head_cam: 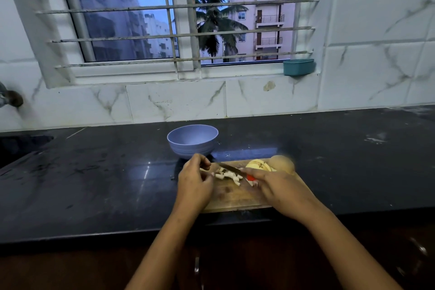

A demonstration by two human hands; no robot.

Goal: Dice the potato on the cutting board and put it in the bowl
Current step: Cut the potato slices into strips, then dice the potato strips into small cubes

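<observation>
A wooden cutting board (235, 198) lies near the front edge of the black counter. Pale diced potato pieces (227, 175) sit in a small heap at its middle. My right hand (275, 186) grips a knife (231, 168) with a red handle, its dark blade pointing left over the heap. My left hand (194, 179) is at the board's left end with curled fingers touching the pieces; whether it holds any I cannot tell. A cut potato (260, 165) and a whole brown one (282, 163) rest at the board's far right. The lavender bowl (192, 140) stands just behind the board.
The black counter (94, 172) stretches left and right of the board. A sink (16, 148) is at the far left with a tap above it. A teal container (299, 67) sits on the window sill. The tiled wall rises behind the bowl.
</observation>
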